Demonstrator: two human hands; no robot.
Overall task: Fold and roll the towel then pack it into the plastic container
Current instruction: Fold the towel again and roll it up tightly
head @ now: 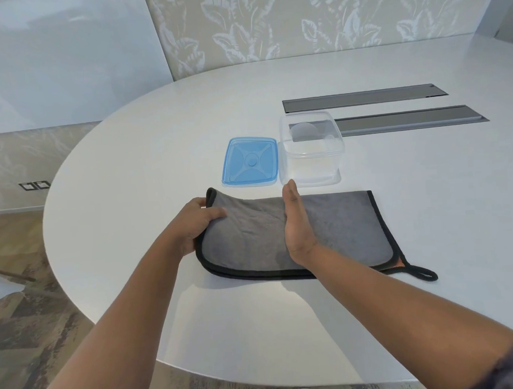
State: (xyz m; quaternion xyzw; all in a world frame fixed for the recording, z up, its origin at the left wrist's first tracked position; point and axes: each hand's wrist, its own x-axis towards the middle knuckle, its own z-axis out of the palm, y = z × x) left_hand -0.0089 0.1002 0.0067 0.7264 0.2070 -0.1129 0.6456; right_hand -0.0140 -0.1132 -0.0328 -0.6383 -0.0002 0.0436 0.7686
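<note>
My left hand grips the left end of the towel, thumb on top and fingers underneath, lifting that end off the table; my right hand stands open on its edge, fingers straight, pressed across the cloth's middle. The towel lies folded with its long axis left to right — grey plush, black piping, a hanging loop at the near right corner beside a peek of orange. Just behind it stand the clear plastic container, open, and its blue lid, flat beside it. No writing is legible.
</note>
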